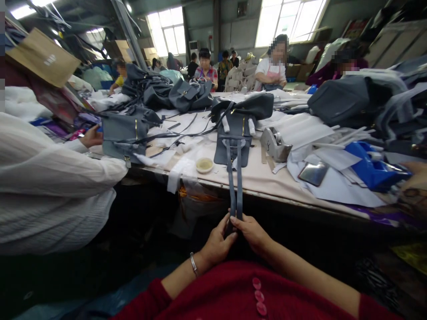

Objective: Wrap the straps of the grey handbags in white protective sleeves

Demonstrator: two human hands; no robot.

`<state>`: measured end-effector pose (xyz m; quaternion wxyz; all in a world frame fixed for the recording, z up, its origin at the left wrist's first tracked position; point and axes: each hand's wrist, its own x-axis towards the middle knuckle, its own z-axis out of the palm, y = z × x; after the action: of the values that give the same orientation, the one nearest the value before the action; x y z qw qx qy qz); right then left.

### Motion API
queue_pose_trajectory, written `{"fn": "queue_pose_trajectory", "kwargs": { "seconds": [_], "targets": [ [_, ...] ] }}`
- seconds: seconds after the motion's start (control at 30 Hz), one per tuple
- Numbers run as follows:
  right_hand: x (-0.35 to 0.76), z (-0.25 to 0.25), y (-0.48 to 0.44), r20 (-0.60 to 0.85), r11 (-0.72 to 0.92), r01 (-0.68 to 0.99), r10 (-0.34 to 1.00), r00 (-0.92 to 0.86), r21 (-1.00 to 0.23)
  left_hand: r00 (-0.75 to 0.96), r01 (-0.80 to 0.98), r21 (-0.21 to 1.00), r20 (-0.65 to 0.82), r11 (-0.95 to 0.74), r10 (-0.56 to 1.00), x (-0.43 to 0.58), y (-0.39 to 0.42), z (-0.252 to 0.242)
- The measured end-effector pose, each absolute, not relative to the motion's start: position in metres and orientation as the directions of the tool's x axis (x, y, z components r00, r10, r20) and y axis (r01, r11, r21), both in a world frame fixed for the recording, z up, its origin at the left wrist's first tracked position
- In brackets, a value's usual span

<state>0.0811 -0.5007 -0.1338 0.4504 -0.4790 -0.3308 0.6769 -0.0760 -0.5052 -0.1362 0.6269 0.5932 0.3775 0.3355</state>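
A dark blue-grey bag (236, 129) lies on the table with gold zips and white wrapping on parts of it. Two long straps (229, 178) run from it over the table's front edge toward my body. Both hands meet at the strap ends: my left hand (218, 242) has its fingers closed around them, and my right hand (255, 233) pinches them with the thumb on top. The very ends are partly hidden by my fingers. My hands are below the table edge, close to my red top.
A small bowl (204, 165) and a metal tape dispenser (276, 144) flank the bag. Farther right are a phone (313, 172) and a blue dispenser (373, 166). At left, a co-worker's hand (91, 136) touches another bag (123, 133). Bags are piled behind.
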Motion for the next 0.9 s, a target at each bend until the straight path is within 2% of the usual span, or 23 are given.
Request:
{"fn": "queue_pose_trajectory", "kwargs": {
  "seconds": [0.07, 0.17, 0.3, 0.4, 0.47, 0.53, 0.7, 0.9],
  "targets": [
    [0.081, -0.123, -0.496, -0.355, -0.376, -0.279, 0.926, -0.125, -0.883, 0.564, -0.023, 0.991, -0.093, 0.128, 0.82, -0.078, -0.505, -0.13],
    [0.082, -0.108, -0.491, -0.37, -0.399, -0.343, 0.917, -0.149, -0.851, 0.686, -0.052, 0.961, -0.162, 0.27, 0.709, -0.079, -0.508, -0.126],
    [0.086, -0.101, -0.494, -0.221, -0.313, -0.442, 0.943, -0.248, -0.841, 0.681, 0.022, 0.949, -0.245, 0.314, 0.69, -0.078, -0.509, -0.123],
    [0.089, -0.104, -0.503, -0.213, -0.385, -0.339, 0.869, -0.447, -0.858, 0.668, 0.069, 0.957, -0.255, 0.283, 0.699, -0.077, -0.506, -0.117],
    [0.088, -0.106, -0.507, -0.256, -0.426, -0.269, 0.831, -0.493, -0.864, 0.676, 0.083, 0.963, -0.245, 0.258, 0.695, -0.078, -0.504, -0.115],
    [0.088, -0.104, -0.506, -0.277, -0.419, -0.307, 0.868, -0.413, -0.855, 0.68, 0.102, 0.963, -0.25, 0.249, 0.689, -0.08, -0.503, -0.115],
    [0.099, -0.083, -0.467, -0.312, -0.296, -0.542, 0.948, -0.066, -0.786, 0.638, 0.114, 0.946, -0.303, 0.303, 0.708, -0.084, -0.496, -0.115],
    [0.13, -0.061, -0.406, -0.338, -0.197, -0.604, 0.932, 0.128, -0.772, 0.66, 0.102, 0.878, -0.411, 0.467, 0.629, -0.087, -0.475, -0.092]
  ]
}}
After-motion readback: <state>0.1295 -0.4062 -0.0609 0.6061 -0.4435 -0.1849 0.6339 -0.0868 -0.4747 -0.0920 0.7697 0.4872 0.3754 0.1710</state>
